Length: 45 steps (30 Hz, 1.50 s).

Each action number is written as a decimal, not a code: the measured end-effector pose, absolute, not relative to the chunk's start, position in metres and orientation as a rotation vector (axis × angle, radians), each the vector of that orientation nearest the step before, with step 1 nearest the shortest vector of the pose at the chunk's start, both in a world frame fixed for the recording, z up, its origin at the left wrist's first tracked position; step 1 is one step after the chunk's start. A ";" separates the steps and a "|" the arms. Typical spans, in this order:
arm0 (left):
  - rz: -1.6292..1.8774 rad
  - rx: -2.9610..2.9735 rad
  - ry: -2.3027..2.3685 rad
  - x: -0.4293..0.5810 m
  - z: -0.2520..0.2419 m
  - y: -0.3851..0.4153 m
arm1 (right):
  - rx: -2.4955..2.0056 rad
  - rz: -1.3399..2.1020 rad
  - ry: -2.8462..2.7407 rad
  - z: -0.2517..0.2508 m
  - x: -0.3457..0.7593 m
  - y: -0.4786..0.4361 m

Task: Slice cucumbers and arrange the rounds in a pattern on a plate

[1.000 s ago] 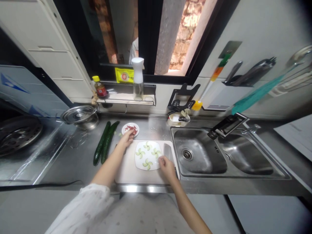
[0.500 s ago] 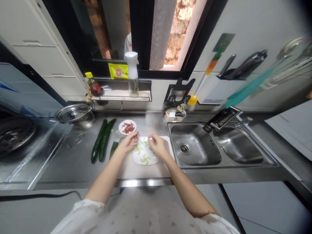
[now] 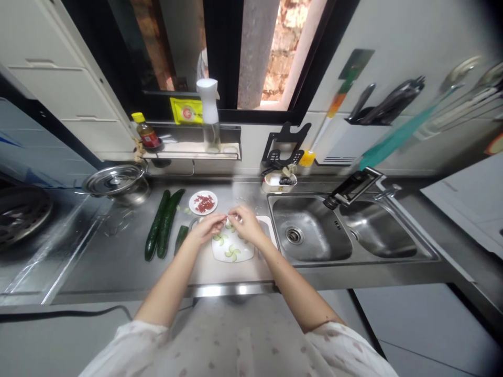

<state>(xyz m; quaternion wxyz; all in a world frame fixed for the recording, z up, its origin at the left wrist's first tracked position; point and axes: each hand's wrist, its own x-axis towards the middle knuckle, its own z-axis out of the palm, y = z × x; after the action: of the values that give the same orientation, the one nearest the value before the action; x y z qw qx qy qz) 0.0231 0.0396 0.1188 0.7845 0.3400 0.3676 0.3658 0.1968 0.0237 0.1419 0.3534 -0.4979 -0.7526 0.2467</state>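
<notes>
Sleeves: a white spotted garment (image 3: 236, 340) fills the bottom of the frame, a forearm reaching up from either side.
Counter edge: a bright steel strip (image 3: 236, 289) crosses the lower middle.
Cutting board: a pale board (image 3: 204, 271) lies just behind that edge, in the middle of the frame.
Plate: a white plate (image 3: 244, 255) sits on the board, just below centre, partly covered by the hands.
Green slices: pinwheels of pale green slices (image 3: 232, 253) lie on the plate; the lowest shows whole, others are partly hidden.
Left hand: the left hand (image 3: 210, 226) is over the plate's upper left, fingers curled, tips narrow; whether they grip anything cannot be told.
Right hand: the right hand (image 3: 245, 224) is over the plate's upper right, fingers bent, tips near the left hand's; anything between them is too small to tell.
Cucumbers: a short dark green piece (image 3: 181, 238) lies beside the left wrist; two whole cucumbers (image 3: 170, 222) lie side by side, left of centre.
Red bits: small red pieces (image 3: 204, 203) fill a round white dish (image 3: 192, 203) above the left hand.
Sink: a steel double sink (image 3: 318, 235) occupies the right middle.
Shelf: a spray bottle (image 3: 209, 104) stands at upper centre, below the dark window frame (image 3: 222, 52).
</notes>
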 end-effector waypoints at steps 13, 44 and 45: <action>0.781 0.728 0.816 0.029 0.117 0.030 | -1.270 0.658 -1.963 0.135 0.200 0.023; 0.783 1.508 1.236 0.030 0.081 -0.010 | -1.451 0.762 -2.008 0.094 0.208 -0.017; 0.773 1.532 1.284 0.029 0.075 -0.014 | -1.501 0.756 -2.007 0.089 0.209 -0.020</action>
<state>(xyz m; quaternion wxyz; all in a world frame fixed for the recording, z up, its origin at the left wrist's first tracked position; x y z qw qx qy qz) 0.0290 -0.0136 0.0754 0.4786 0.6277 0.5260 0.3168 0.2085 -0.0201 0.0886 0.2587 -0.5538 -0.7406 0.2790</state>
